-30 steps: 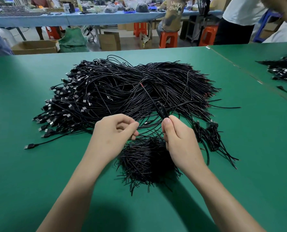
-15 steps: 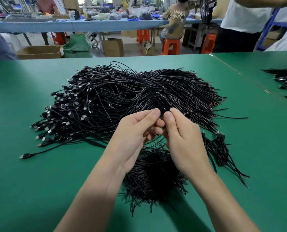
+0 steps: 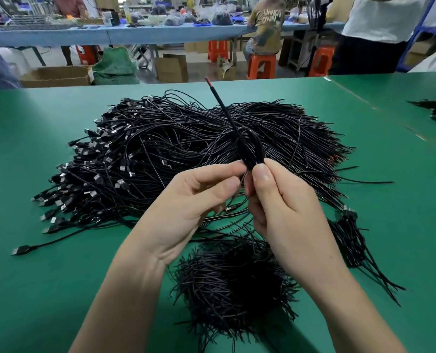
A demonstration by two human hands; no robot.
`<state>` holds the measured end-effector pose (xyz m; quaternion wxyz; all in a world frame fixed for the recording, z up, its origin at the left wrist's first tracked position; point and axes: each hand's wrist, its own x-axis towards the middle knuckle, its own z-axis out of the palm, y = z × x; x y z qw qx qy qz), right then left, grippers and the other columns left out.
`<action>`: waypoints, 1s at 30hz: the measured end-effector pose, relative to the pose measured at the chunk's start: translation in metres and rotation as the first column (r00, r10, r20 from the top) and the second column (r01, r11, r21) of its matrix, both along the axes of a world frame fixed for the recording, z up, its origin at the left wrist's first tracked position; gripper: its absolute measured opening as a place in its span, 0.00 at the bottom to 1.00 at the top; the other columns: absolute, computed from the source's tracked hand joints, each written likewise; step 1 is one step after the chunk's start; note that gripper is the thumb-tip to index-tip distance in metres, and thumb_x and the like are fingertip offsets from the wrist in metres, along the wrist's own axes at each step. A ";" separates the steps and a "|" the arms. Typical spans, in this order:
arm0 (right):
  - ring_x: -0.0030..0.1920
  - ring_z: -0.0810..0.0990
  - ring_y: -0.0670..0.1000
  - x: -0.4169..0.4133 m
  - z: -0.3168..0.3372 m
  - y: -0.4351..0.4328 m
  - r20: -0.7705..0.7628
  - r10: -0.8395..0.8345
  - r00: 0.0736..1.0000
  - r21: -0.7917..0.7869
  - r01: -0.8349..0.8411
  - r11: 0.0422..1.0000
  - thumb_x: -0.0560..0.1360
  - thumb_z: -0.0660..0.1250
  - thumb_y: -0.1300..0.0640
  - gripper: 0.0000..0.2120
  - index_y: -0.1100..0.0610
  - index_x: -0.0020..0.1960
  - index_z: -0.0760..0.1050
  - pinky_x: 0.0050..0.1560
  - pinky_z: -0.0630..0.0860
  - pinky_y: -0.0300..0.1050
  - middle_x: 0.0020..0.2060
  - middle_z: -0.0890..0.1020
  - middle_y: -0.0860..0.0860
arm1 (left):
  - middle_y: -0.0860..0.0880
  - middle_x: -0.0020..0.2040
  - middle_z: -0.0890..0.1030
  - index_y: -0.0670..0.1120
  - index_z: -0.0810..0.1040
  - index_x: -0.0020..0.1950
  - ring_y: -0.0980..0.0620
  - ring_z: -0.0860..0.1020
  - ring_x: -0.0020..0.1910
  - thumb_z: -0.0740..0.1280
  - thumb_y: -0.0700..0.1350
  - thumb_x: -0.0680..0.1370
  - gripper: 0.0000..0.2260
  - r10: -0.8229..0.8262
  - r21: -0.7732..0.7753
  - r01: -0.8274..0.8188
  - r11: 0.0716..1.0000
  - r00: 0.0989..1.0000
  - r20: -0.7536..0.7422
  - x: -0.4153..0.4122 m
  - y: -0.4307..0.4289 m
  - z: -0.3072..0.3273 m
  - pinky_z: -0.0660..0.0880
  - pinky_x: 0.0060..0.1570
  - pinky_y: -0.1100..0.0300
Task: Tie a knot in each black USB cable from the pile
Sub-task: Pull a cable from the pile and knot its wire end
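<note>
A green counter (image 3: pixel 46 289) carries a broad pile of black USB cables (image 3: pixel 176 154), plugs fanned to the left. Nearer lies a smaller bristly heap (image 3: pixel 232 276), with a thin bundle (image 3: pixel 351 240) to its right.

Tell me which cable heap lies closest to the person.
The small bristly heap, nearest the bottom edge; the big pile and right bundle lie farther off.

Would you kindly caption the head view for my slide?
Left hand and right hand pinch a looped black cable above the pile.
</note>
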<state>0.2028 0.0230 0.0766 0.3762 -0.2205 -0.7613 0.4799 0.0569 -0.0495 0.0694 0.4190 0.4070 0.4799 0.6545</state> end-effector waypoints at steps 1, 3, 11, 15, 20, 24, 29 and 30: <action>0.30 0.65 0.48 -0.001 0.001 0.000 -0.004 0.012 1.000 -0.011 -0.012 1.000 0.84 0.53 0.46 0.18 0.54 0.40 0.70 0.33 0.62 0.48 0.28 0.69 0.46 | 0.54 0.44 0.87 0.53 0.90 0.49 0.60 0.81 0.44 0.81 0.43 0.69 0.10 0.011 0.032 -0.011 0.999 1.000 0.005 0.000 0.003 0.000 0.76 0.43 0.68; 0.29 0.65 0.47 -0.002 0.002 -0.001 -0.026 0.040 0.999 -0.035 -0.041 0.999 0.84 0.53 0.47 0.18 0.54 0.40 0.69 0.31 0.63 0.46 0.28 0.68 0.46 | 0.55 0.42 0.86 0.51 0.90 0.46 0.62 0.81 0.41 0.79 0.47 0.66 0.09 0.002 0.116 -0.004 0.993 1.000 0.015 0.000 0.007 -0.002 0.76 0.45 0.69; 0.25 0.64 0.45 0.001 -0.004 -0.004 -0.081 0.185 0.979 -0.251 -0.199 0.947 0.82 0.55 0.47 0.18 0.56 0.40 0.70 0.24 0.62 0.37 0.27 0.68 0.46 | 0.52 0.39 0.83 0.51 0.88 0.49 0.56 0.80 0.40 0.81 0.59 0.66 0.17 0.021 0.153 -0.019 0.988 1.000 -0.012 0.002 0.016 -0.012 0.79 0.47 0.62; 0.26 0.62 0.47 0.003 -0.005 -0.002 -0.107 0.235 0.966 -0.340 -0.258 0.904 0.81 0.55 0.48 0.17 0.57 0.39 0.70 0.23 0.61 0.36 0.27 0.67 0.47 | 0.52 0.36 0.83 0.51 0.88 0.52 0.58 0.81 0.37 0.78 0.57 0.71 0.14 0.005 0.147 -0.003 0.989 1.000 -0.016 0.006 0.016 -0.012 0.79 0.46 0.65; 0.25 0.62 0.46 0.006 0.002 0.003 -0.090 0.293 0.952 -0.402 -0.304 0.864 0.83 0.56 0.47 0.20 0.59 0.39 0.71 0.23 0.60 0.34 0.27 0.66 0.49 | 0.54 0.34 0.83 0.51 0.88 0.51 0.58 0.83 0.38 0.77 0.58 0.73 0.13 0.015 0.140 -0.007 0.990 0.998 -0.056 0.006 0.017 -0.013 0.78 0.49 0.66; 0.26 0.60 0.49 0.001 0.020 0.009 -0.073 0.373 0.925 -0.405 -0.370 0.836 0.84 0.55 0.50 0.20 0.59 0.38 0.73 0.22 0.58 0.38 0.25 0.66 0.49 | 0.57 0.30 0.81 0.55 0.88 0.49 0.60 0.81 0.35 0.75 0.61 0.73 0.12 0.047 0.160 -0.035 0.987 0.997 -0.069 0.004 0.016 -0.006 0.78 0.51 0.66; 0.25 0.60 0.50 -0.012 0.028 0.011 -0.077 0.437 0.896 -0.416 -0.427 0.803 0.85 0.54 0.52 0.19 0.59 0.40 0.72 0.22 0.59 0.38 0.25 0.65 0.50 | 0.58 0.32 0.81 0.56 0.85 0.36 0.62 0.81 0.41 0.72 0.63 0.73 0.13 0.094 0.174 -0.075 0.982 0.991 -0.099 -0.006 0.011 0.000 0.76 0.53 0.67; 0.24 0.61 0.50 -0.014 0.028 0.011 -0.074 0.444 0.893 -0.422 -0.432 0.797 0.85 0.54 0.51 0.19 0.59 0.40 0.72 0.22 0.59 0.38 0.25 0.65 0.49 | 0.58 0.33 0.81 0.56 0.85 0.36 0.61 0.82 0.43 0.72 0.64 0.73 0.14 0.093 0.172 -0.074 0.982 0.990 -0.106 -0.008 0.010 -0.001 0.76 0.54 0.67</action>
